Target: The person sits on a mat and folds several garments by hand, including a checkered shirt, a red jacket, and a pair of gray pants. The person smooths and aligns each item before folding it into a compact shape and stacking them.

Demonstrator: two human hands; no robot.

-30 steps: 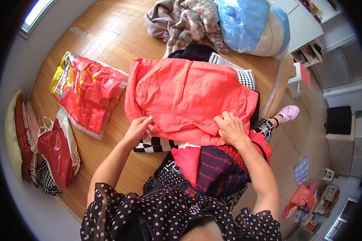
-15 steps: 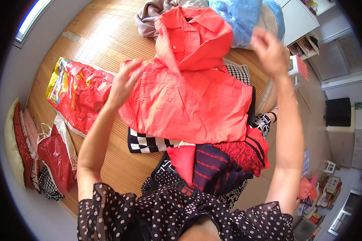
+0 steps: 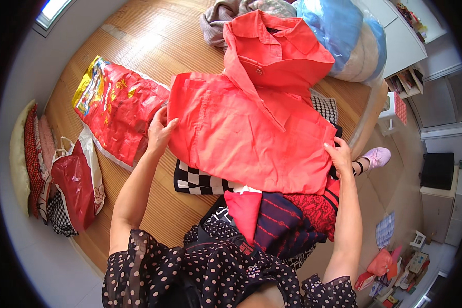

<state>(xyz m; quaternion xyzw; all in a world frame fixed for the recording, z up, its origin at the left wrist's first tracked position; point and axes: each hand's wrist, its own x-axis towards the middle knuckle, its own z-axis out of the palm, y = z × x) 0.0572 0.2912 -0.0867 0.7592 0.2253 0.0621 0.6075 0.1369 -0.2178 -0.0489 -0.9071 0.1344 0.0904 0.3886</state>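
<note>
I'm bringing left hand [image 3: 160, 129] and right hand [image 3: 340, 156] down, pinching the shirt [image 3: 251, 141] centre-left and centre-right, probably keeping it flat.

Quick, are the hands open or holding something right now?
Left hand: at the left edge of the coral shirt; can't tell if closed.
Right hand: at the shirt's right edge; can't tell if closed.

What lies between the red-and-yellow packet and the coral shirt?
In the head view, the left hand lies between the packet and the shirt, thumb at the shirt's edge; below it, a strip of wooden table shows.
</note>
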